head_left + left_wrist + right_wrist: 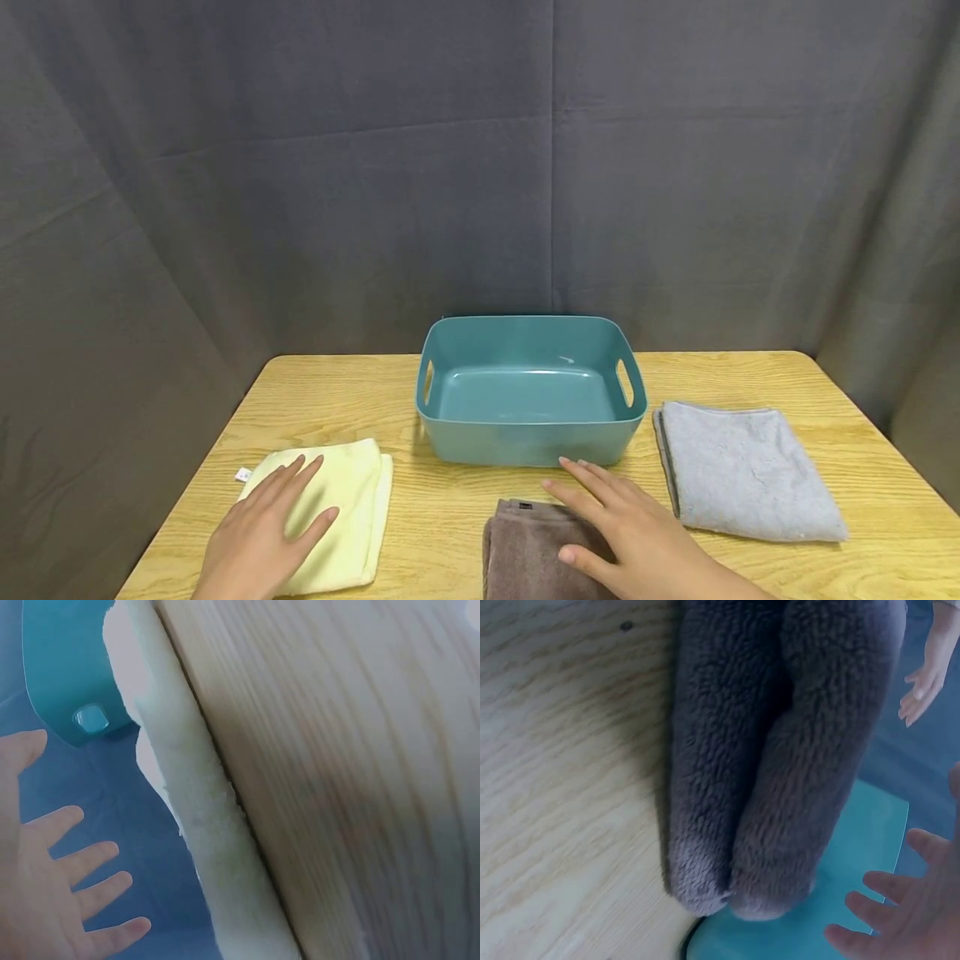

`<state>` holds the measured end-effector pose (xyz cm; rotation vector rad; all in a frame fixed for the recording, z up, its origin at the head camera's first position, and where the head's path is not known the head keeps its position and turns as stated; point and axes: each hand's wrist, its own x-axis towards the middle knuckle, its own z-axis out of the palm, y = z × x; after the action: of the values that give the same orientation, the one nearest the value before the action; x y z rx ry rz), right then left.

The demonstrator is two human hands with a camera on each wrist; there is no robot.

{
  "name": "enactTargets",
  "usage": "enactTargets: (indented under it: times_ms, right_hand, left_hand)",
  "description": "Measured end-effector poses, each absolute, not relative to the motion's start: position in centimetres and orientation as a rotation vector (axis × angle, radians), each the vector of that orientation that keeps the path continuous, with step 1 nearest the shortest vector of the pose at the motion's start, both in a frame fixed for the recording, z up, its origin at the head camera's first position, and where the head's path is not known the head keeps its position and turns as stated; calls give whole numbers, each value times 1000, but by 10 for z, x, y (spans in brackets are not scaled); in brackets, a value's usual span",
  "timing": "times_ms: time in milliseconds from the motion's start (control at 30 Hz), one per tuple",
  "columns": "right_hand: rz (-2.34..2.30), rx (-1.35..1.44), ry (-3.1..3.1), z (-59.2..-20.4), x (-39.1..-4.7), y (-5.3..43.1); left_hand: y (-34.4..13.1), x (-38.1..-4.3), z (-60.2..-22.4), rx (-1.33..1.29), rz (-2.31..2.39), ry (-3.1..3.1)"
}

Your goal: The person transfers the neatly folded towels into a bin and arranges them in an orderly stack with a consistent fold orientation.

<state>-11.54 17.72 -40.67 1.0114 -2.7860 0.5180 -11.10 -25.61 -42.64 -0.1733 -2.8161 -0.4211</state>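
Note:
A folded pale yellow towel (348, 508) with a small white tag lies at the left of the table. Over it hovers my left hand (258, 529), fingers spread and holding nothing; in the left wrist view that hand (64, 885) shows apart from the towel's thick edge (187, 772). At the front middle lies a folded brown towel (517, 550) with a dark label at its far edge. My right hand (637, 533) is above its right part, fingers extended and nothing in them. The right wrist view shows the brown towel's plush folded layers (795, 772) beside the fingers (889, 885).
A teal basket (525, 442) with handle cutouts stands at the back middle of the wooden table (337, 400). To its right lies a folded grey-blue towel (750, 475). Dark grey curtains (412, 208) hang behind and at both sides.

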Motion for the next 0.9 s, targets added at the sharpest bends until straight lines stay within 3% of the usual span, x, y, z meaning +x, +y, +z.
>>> enactTargets:
  times_ms: [900]
  right_hand:
    - [937,1188,-2961,-379,-124,126]
  left_hand:
    - [-294,-104,-424,-85,-500,-2798]
